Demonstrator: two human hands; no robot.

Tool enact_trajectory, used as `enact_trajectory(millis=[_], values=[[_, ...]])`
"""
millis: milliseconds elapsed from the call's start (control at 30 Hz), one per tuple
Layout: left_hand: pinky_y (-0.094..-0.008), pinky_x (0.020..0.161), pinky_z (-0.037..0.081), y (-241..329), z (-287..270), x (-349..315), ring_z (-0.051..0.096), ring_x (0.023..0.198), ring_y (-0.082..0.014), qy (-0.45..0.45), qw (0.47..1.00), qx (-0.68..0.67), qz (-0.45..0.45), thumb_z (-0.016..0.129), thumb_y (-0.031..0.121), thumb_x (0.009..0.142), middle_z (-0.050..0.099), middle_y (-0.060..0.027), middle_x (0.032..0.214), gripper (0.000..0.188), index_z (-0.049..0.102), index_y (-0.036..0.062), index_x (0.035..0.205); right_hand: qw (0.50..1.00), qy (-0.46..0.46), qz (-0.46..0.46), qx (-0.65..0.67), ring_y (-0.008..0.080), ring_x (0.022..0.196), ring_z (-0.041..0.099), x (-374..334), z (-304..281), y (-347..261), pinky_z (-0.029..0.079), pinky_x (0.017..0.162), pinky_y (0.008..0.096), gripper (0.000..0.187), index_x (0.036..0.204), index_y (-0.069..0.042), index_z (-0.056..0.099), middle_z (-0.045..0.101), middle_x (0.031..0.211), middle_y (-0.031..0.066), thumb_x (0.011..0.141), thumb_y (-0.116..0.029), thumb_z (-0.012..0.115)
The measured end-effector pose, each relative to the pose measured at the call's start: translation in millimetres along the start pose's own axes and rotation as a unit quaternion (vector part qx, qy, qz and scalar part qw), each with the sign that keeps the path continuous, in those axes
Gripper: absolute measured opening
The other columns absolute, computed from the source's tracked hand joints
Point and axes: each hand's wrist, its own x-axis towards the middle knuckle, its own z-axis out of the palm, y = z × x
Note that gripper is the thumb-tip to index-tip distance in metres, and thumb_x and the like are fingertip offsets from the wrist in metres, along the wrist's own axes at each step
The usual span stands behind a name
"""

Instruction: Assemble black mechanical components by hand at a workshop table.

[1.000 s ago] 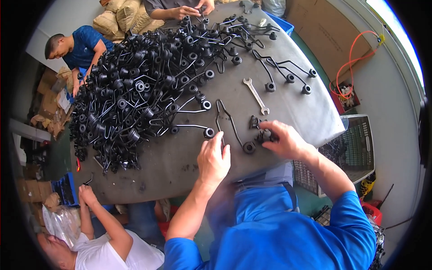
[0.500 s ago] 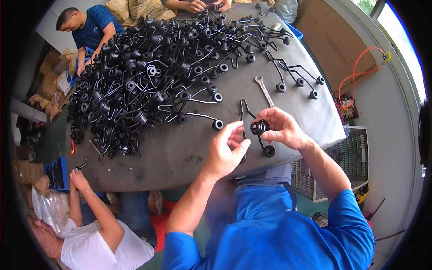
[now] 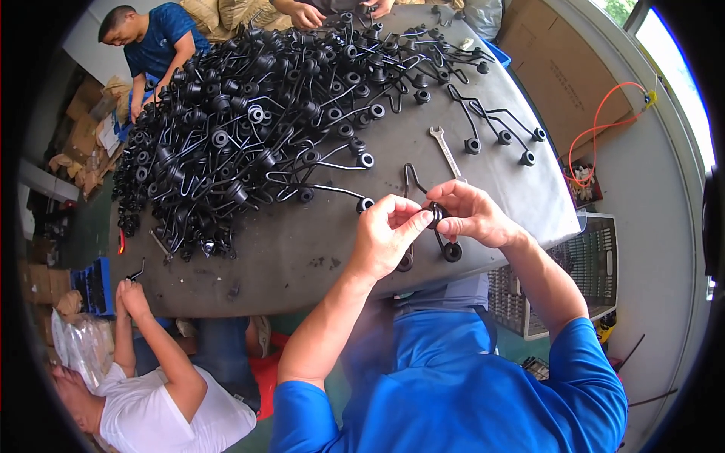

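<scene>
My left hand (image 3: 387, 235) and my right hand (image 3: 470, 213) meet over the near edge of a grey table (image 3: 302, 264). Between their fingertips they pinch a small black round part (image 3: 436, 214) on a bent black wire piece (image 3: 411, 181). Two black rings (image 3: 452, 251) of that wire piece hang just below my hands. A silver wrench (image 3: 445, 151) lies on the table just beyond my right hand. A large heap of black wire pieces with round ends (image 3: 234, 128) covers the far left of the table.
A few separate wire pieces (image 3: 498, 124) lie at the right of the table. A person in white (image 3: 162, 392) sits at the lower left, a person in blue (image 3: 155, 38) at the top left, another person's hands (image 3: 306, 13) at the top. A plastic crate (image 3: 585, 272) stands at the right.
My hands lifted a wire piece off the table and came together around its black round part. My left hand moved right to join my right hand.
</scene>
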Motion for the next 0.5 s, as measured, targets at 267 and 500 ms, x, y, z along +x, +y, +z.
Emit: enact_trajectory(millis=[267,500], values=[[-0.0221,0.071,0.051,22,10,-12,0.059,0.077,-0.0069,-0.04,0.992,-0.118,0.005,0.067,0.004,0.091,0.066,-0.0031,0.094,0.022,0.065,-0.0003,0.112,0.998,-0.029,0.011,0.059,0.01,0.082,0.061,-3,-5,4,0.052,0.066,0.0233,0.047,0.126,-0.004,0.05,0.064,0.11,0.0067,0.085,-0.006,0.074],[-0.0232,0.068,0.051,15,2,-11,0.061,0.082,-0.0086,-0.053,0.994,-0.085,-0.033,0.066,0.003,0.091,0.066,-0.004,0.095,0.02,0.064,-0.0007,0.111,0.997,-0.042,0.019,0.069,0.0095,0.084,0.061,-5,-6,2,0.052,0.066,0.023,0.047,0.125,-0.004,0.051,0.065,0.108,0.006,0.085,-0.007,0.074]])
